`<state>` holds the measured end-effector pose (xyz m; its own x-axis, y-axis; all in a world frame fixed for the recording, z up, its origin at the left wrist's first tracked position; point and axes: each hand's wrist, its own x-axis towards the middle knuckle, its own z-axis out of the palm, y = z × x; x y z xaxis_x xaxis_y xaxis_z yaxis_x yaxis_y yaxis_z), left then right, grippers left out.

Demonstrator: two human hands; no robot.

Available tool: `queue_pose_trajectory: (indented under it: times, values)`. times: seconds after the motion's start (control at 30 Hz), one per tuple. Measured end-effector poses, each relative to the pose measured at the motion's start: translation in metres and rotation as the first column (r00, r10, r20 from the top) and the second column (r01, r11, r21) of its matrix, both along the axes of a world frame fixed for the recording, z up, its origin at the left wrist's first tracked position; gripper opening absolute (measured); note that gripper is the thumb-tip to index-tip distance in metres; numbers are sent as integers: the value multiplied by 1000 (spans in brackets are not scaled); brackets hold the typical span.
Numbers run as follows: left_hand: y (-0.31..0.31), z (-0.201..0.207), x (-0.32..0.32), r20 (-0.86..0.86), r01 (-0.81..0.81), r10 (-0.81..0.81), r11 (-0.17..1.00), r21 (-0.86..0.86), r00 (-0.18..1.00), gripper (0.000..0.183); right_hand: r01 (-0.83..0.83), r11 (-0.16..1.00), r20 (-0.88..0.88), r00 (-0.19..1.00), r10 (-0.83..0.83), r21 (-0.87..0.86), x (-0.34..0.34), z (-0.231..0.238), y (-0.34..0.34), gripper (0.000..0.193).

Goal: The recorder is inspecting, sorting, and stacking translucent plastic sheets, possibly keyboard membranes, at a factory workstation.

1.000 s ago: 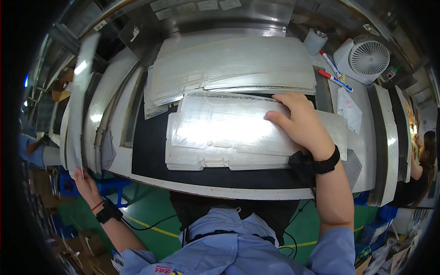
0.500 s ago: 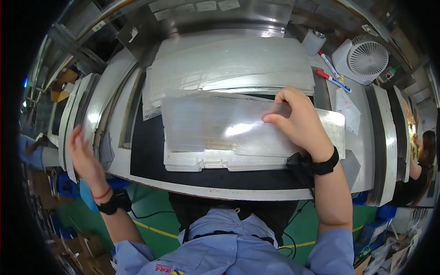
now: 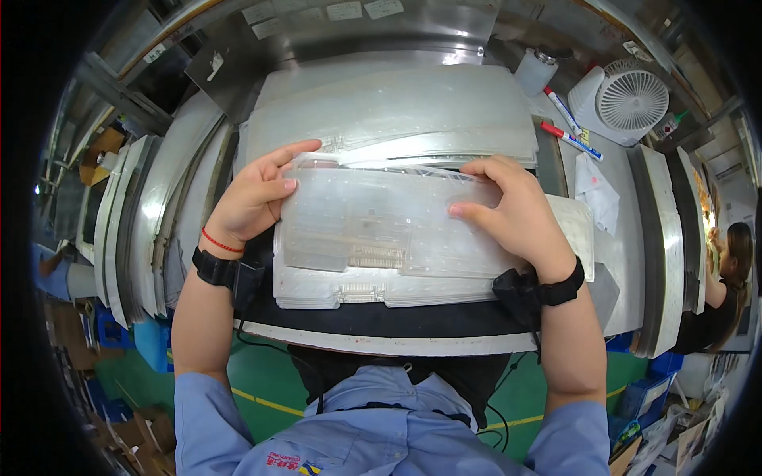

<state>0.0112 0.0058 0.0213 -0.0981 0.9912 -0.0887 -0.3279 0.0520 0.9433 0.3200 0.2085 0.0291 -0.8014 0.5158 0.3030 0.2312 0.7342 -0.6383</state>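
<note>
A clear plastic sheet with a notched lower edge is held up between my two hands. Its upper left corner is pinched by my left hand, thumb in front. My right hand grips its upper right part between thumb and bent fingers. Directly below lies a stack of similar notched sheets, on a black mat. Farther back, a larger pile of translucent sheets covers the bench.
Long sheets stand curved at the left. On the right are a white fan, a bottle, red-and-blue markers, a crumpled white cloth and upright panels. A person works beyond them.
My left hand has come in from the left side and taken hold of the sheet's left corner. My right hand keeps its grip.
</note>
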Motion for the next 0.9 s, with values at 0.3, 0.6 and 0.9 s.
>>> queue_pose_trajectory:
  times: [0.3, 0.6, 0.9]
  values:
    - [1, -8, 0, -59, -171, 165, 978, -119, 985, 47, 22, 1000, 71, 997, -21, -17, 4, 1, 5, 45]
    - [-5, -8, 11, -179, -303, 287, 950, -70, 941, 30, 13, 999, 34, 999, -12, -44, 3, 8, 4, 45]
    - [-8, -13, 6, -208, -283, 274, 959, -16, 939, 15, 19, 1000, 62, 998, -19, -11, 1, 10, 1, 46]
